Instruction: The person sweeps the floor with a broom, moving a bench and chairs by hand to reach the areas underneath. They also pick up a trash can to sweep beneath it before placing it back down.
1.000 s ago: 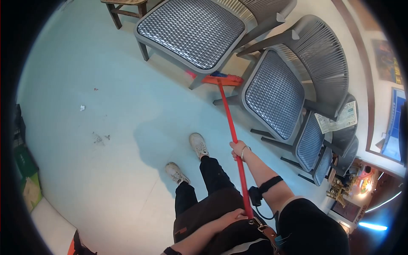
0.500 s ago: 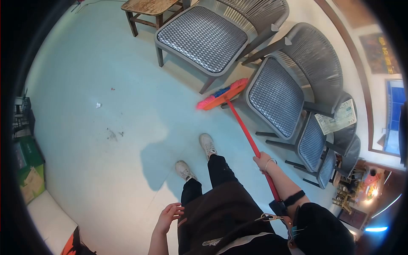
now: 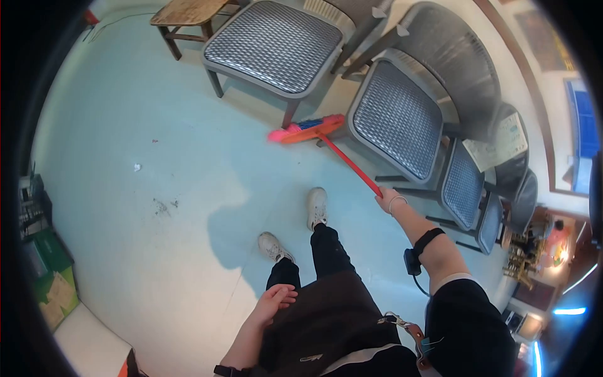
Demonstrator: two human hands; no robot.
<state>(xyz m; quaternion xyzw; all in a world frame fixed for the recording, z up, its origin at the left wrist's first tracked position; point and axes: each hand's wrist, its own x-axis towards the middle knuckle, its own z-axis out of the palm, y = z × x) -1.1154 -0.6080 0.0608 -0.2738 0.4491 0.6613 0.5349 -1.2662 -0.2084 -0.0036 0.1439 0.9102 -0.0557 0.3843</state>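
Observation:
My right hand [image 3: 389, 200] is wrapped round the red handle of a broom [image 3: 348, 160]. The broom's orange head, with pink and blue bristles, lies between two grey woven chairs, close to their front legs. My left hand [image 3: 279, 300] hangs in front of the dark apron [image 3: 333, 314], its fingers loosely bent and holding nothing. On the pale floor to the left are a white scrap [image 3: 137, 167], a dark smudge of debris [image 3: 161, 207] and a tiny reddish bit [image 3: 155, 141].
Grey chairs [image 3: 399, 119] line the right side, one with a paper [image 3: 496, 143] on its back. At the top is a wooden stool [image 3: 188, 11]. A green box [image 3: 47, 264] and a white surface [image 3: 94, 336] are at the left.
The broom head has moved left and slightly up, and my right arm reaches further forward. My left hand has moved slightly right and up. My right foot has shifted, and the view has turned a little.

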